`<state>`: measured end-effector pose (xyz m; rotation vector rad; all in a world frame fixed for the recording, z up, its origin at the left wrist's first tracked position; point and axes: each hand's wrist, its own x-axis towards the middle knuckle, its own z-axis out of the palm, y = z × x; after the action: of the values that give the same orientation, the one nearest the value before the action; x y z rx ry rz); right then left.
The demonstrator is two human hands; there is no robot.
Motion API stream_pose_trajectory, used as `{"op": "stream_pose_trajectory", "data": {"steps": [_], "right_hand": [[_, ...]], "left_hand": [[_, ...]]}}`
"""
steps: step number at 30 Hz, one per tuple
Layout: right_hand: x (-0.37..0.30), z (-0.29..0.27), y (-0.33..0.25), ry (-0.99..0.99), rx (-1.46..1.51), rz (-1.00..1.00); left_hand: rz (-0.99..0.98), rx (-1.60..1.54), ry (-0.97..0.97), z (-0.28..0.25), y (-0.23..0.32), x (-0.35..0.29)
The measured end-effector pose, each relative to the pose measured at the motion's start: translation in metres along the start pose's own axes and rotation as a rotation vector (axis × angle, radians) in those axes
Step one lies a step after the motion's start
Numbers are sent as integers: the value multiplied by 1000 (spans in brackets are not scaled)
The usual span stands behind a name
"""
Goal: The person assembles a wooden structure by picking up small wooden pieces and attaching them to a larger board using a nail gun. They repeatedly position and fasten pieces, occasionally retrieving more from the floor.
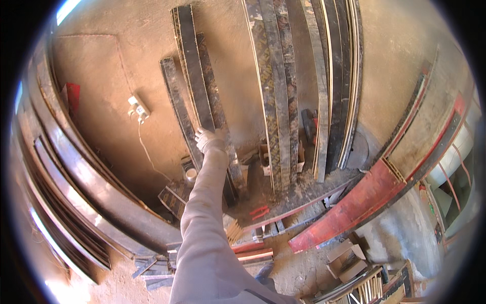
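Observation:
My left arm, in a pale sleeve, reaches up the middle of the view. My left hand [208, 139], pale and perhaps gloved, grips a tall dark plank [195, 76] that leans on the wall. Its fingers lie around the plank's left edge, and the forearm hides part of the lower length. A shorter dark plank [177, 96] leans close on the left, and another worn plank [208, 71] stands just behind on the right. My right hand is out of the picture.
More upright planks [276, 96] lean at the right. Red pliers [259, 212] lie on the worn bench [304, 200]. A red-painted board [349, 207] slants across the right side. Long curved-looking boards [96, 167] stand left, near a wall socket [139, 107] with a cord. Below is an open carton [347, 259].

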<state>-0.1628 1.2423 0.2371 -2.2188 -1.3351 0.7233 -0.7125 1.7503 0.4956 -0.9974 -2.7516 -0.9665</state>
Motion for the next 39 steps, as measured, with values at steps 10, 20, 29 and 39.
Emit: {"op": "stream_pose_trajectory", "data": {"steps": [10,20,29,39], "right_hand": [[51,-2,-43,88,0,16],[35,-8,-45,202,92,-53],[-12,-115,-195,293,714,-345],[-122,-133,11,1520,1313,59]], "left_hand": [[-24,-45,38,9,18,64],[708,-1083,-115,-189,74,84],[1039,-1571,-1530,-223,172,-298],[2379,-1082,-1597,-210,-11,-712]]}}
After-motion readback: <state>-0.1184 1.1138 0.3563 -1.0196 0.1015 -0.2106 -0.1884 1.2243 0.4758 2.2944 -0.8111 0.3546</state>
